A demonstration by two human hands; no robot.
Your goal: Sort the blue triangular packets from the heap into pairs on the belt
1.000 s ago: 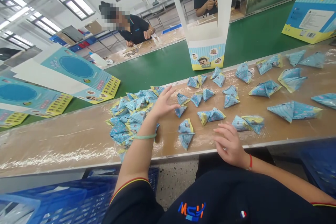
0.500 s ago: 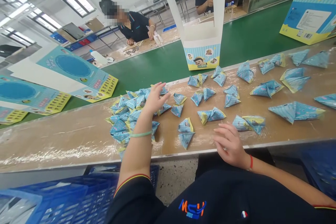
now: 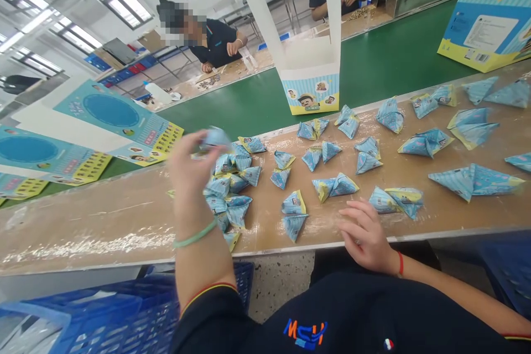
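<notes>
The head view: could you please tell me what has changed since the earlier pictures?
The left hand has moved left and taken hold of a blue packet. The cartons on the green belt have shifted slightly left. The right hand and nearby packets stayed roughly put.

Left hand (image 3: 188, 168) and packet (image 3: 217, 137), blurred
The hand hides part of the pile (image 3: 224, 185); the view's right edge crops a printed box (image 3: 489, 19).
</notes>
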